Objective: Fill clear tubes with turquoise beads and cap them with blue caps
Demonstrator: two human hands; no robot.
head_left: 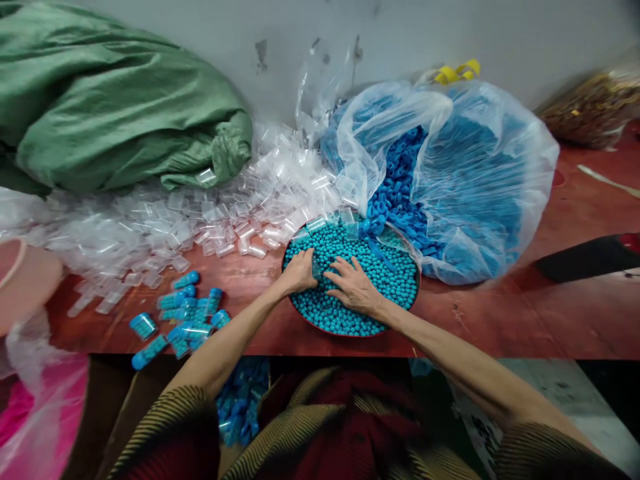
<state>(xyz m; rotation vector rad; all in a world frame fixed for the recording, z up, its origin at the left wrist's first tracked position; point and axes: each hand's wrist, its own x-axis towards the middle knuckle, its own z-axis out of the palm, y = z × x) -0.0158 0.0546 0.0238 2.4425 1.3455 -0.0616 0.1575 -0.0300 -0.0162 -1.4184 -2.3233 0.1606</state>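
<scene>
A round tray with a red rim (320,328) is full of small turquoise balls (360,327). Over its left part my left hand (299,272) is closed around a small clear plastic tube (316,268), partly hidden by the fingers. My right hand (354,287) lies with its fingers spread on the balls, just right of the tube, holding nothing. A few clear tubes and some blue caps rest at the tray's far edge. To the left on the table are several filled tubes (144,325) with blue caps.
Loose clear tubes (240,200) are heaped behind the tray, below a green sack (125,100). A clear bag (480,173) of blue caps (400,180) stands at the back right. A pink tub (25,280) is at the left edge, a black object (585,260) at the right.
</scene>
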